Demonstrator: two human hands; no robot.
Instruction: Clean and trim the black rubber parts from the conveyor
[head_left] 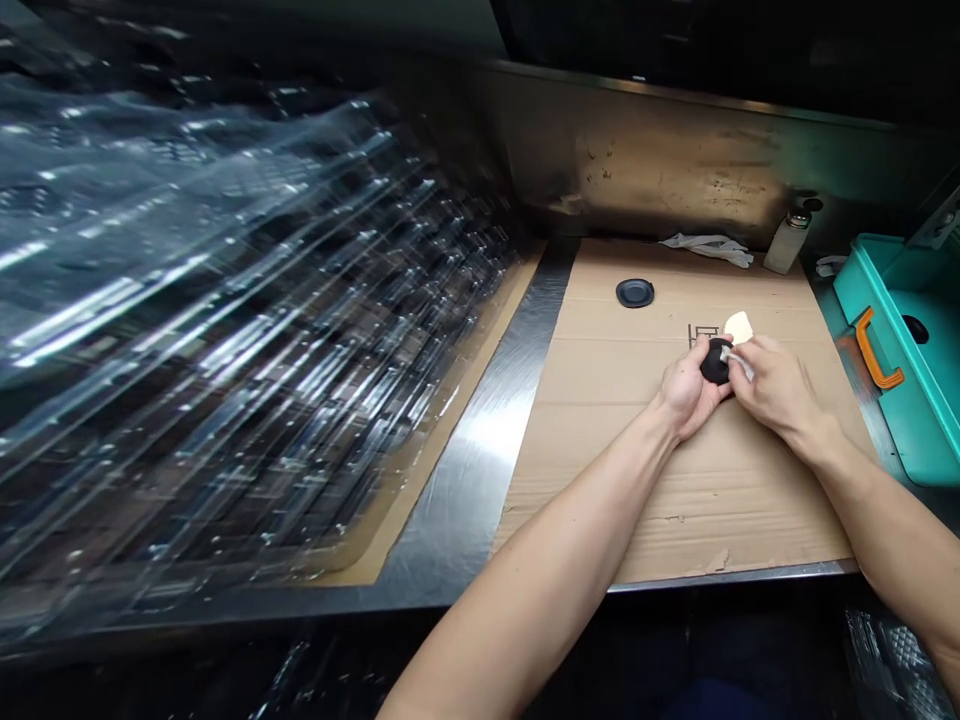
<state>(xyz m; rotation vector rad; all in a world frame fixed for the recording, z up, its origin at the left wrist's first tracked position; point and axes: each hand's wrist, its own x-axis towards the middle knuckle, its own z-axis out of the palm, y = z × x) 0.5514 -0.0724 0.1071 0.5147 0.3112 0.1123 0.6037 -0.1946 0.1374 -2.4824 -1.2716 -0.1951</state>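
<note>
My left hand [686, 392] is closed round a small round black part [714, 364] and holds it above the cardboard sheet [600, 400]. In my right hand [776, 385] a white cloth [739, 362] is pinched, its tip pressed to the face of the black part. A pale cream piece [739, 327] shows just beyond the right fingers; whether it is held or lying on the cardboard I cannot tell. Farther back on the cardboard lies a flat black disc [635, 293] with a raised rim.
Stacked clear plastic trays [285, 350] fill the left side. A bottle [787, 240] with a metal top and a crumpled white cloth [709, 248] stand by the back metal wall. On the right is a teal bin [915, 420] with an orange handle [876, 350] and a black part inside.
</note>
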